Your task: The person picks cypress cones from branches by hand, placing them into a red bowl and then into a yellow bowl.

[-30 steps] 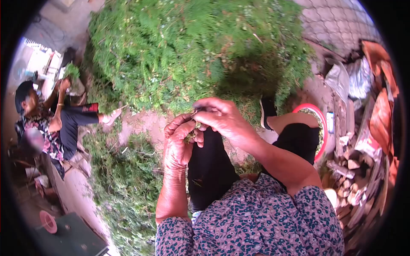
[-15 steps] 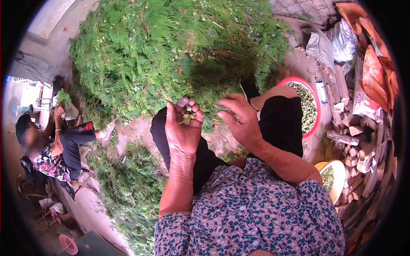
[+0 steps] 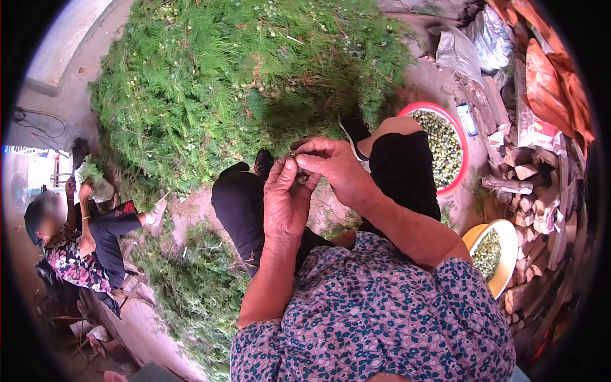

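Observation:
My left hand (image 3: 285, 204) is raised over my knees, palm up and fingers curled around several small green cones (image 3: 300, 179). My right hand (image 3: 337, 170) meets it from the right. Its thumb and forefinger pinch together at the left fingertips, where a tiny brownish-green bit shows; what exactly they grip is too small to make out. Beyond the hands lies a big heap of green conifer branches (image 3: 191, 108). A red-rimmed basin (image 3: 464, 153) full of green cones stands by my right knee.
A yellow basin (image 3: 507, 254) holding more cones stands at lower right, near stacked firewood (image 3: 525, 223) and plastic sacks (image 3: 493, 41). More cut branches (image 3: 197, 274) lie at lower left. Another person (image 3: 76, 248) sits at the left, hands raised near a green sprig (image 3: 91, 170).
My right hand has moved left and closed its fingers at the left hand's fingertips. The left hand has curled further over the cones. The view has shifted slightly.

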Demonstrator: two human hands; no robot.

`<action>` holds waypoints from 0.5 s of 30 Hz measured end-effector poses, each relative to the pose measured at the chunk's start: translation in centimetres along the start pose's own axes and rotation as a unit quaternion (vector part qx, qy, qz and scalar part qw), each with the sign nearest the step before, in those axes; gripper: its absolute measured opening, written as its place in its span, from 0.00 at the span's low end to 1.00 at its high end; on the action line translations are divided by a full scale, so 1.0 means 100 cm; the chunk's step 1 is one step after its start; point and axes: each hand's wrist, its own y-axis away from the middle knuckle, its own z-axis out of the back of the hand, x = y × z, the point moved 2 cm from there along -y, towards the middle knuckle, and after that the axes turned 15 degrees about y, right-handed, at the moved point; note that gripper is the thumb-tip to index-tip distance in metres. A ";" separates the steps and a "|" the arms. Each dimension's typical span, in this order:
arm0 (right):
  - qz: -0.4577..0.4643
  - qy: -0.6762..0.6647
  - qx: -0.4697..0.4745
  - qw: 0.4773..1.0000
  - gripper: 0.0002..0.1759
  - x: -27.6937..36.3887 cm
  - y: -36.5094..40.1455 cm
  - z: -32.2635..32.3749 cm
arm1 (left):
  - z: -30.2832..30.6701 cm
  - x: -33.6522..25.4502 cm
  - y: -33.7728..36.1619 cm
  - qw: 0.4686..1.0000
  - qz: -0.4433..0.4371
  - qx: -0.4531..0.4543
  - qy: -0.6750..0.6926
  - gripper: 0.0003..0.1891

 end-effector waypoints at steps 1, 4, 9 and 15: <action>-0.038 -0.039 0.004 0.998 0.06 -0.002 0.001 -0.001 | 0.001 0.000 -0.001 0.999 -0.016 0.017 -0.044 0.10; -0.046 -0.067 -0.013 0.997 0.07 -0.008 0.002 0.005 | 0.005 -0.001 -0.004 0.998 -0.027 -0.011 -0.061 0.08; 0.113 0.285 0.005 0.952 0.09 -0.013 0.015 0.039 | 0.017 -0.021 -0.009 0.998 -0.055 -0.031 -0.015 0.07; 0.232 0.672 0.132 0.691 0.14 -0.043 0.035 0.053 | 0.014 -0.044 -0.012 0.997 -0.069 -0.019 0.002 0.15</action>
